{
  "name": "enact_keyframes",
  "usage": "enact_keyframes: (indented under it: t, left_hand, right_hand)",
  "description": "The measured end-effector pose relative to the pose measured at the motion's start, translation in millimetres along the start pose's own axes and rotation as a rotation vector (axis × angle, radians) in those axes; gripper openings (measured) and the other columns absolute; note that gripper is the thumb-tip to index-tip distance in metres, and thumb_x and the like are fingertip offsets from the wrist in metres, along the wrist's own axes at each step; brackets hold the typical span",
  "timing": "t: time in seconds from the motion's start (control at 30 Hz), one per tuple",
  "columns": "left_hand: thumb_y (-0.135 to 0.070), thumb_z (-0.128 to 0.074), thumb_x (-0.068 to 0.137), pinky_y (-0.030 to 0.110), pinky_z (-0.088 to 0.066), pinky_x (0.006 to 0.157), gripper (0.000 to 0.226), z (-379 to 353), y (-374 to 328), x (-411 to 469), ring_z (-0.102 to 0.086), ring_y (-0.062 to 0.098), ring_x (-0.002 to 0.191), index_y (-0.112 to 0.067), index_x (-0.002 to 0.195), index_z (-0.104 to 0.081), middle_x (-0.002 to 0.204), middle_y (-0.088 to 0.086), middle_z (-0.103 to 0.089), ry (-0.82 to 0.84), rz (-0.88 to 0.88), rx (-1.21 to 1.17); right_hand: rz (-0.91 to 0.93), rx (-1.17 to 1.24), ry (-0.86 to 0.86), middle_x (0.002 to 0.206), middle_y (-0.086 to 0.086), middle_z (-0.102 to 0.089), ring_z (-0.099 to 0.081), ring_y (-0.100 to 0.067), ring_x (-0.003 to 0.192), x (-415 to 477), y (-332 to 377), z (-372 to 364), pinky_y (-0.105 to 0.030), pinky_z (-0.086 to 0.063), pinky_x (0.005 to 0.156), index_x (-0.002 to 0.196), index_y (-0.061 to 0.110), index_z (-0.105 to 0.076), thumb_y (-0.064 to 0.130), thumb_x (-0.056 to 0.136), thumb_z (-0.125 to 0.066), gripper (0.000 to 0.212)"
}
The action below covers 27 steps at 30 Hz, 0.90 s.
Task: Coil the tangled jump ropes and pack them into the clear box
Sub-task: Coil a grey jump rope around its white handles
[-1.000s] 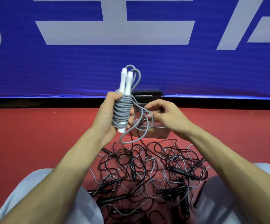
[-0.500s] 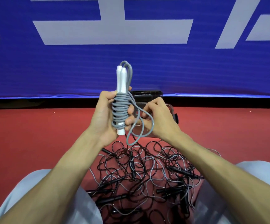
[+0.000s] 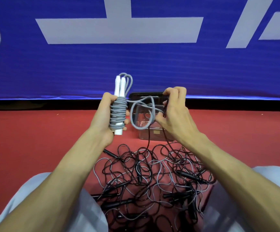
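**Desk:** What is on your feed?

**Operator:** I see the left hand (image 3: 105, 118) just left of centre. Its fingers are wrapped round the grey jump rope (image 3: 118, 113), which is wound in tight turns about its two white handles (image 3: 120, 86). The handles stand upright, with their tips towards the top of the frame.

**Desk:** And the right hand?

**Operator:** The right hand (image 3: 173, 118) sits just right of centre, level with the left. It pinches the rope's free tail, which hangs as a loose loop (image 3: 132, 115) between the two hands. I also see a thin black cord (image 3: 148, 139) running from below that hand down to the pile. I cannot tell whether the fingers hold it.

**Desk:** Where is the clear box?

**Operator:** The clear box (image 3: 154, 133) is at centre on the red floor (image 3: 35, 139), partly hidden behind the loop and the right hand. I cannot tell what is inside.

**Desk:** The other ropes?

**Operator:** A tangled pile (image 3: 152, 178) of black and grey ropes fills the lower centre, between the person's pale trouser legs (image 3: 35, 198).
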State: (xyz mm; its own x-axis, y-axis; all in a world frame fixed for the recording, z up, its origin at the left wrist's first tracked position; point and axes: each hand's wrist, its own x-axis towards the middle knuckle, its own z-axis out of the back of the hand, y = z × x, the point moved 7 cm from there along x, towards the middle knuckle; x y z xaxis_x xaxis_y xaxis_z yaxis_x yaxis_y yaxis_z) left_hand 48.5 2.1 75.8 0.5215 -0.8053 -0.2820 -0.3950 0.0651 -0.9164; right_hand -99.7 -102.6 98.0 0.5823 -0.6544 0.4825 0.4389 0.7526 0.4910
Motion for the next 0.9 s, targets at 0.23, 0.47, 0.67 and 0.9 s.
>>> enact_keyframes:
  t: [0.23,0.47,0.67,0.9]
  left_hand:
    - [-0.032,-0.056,0.088,0.026,-0.046,0.044,0.022,14.9,-1.0,3.7,-0.053,0.019,0.048,-0.014,0.088,-0.067,0.072,0.011,-0.064,-0.201,-0.055,0.180]
    - [-0.025,-0.056,0.086,0.026,-0.043,0.044,0.015,17.8,-8.0,4.1,-0.052,0.022,0.043,-0.012,0.082,-0.064,0.061,0.011,-0.063,-0.246,-0.122,0.240]
    - [-0.024,-0.057,0.085,0.026,-0.044,0.042,0.015,12.3,-8.9,4.9,-0.055,0.025,0.047,-0.020,0.075,-0.067,0.063,0.010,-0.063,-0.254,-0.189,0.324]
    - [-0.023,-0.057,0.087,0.030,-0.044,0.047,0.015,7.5,-12.6,1.3,-0.057,0.025,0.049,-0.026,0.083,-0.071,0.065,0.010,-0.063,-0.193,-0.263,0.422]
  right_hand:
    - [-0.047,-0.049,0.314,0.068,-0.002,-0.052,-0.055,-0.026,0.063,-5.1,-7.7,-26.6,-0.033,-0.036,0.051,0.148,0.016,-0.017,-0.001,0.087,-0.044,0.069]
    - [-0.097,0.130,0.378,0.097,-0.005,-0.061,-0.061,-0.019,0.077,3.4,0.9,-18.1,-0.028,-0.047,0.075,0.115,0.011,-0.060,0.005,0.080,-0.066,0.037]
    - [-0.354,0.606,0.495,0.083,-0.015,-0.066,-0.070,-0.017,0.077,-7.6,-8.3,-26.5,-0.020,-0.054,0.066,0.126,0.002,-0.047,-0.014,0.085,-0.056,0.046]
    - [-0.531,0.918,0.657,0.076,-0.016,-0.053,-0.065,-0.021,0.062,-16.3,1.9,-38.8,-0.034,-0.059,0.052,0.108,0.007,-0.041,-0.020,0.089,-0.043,0.033]
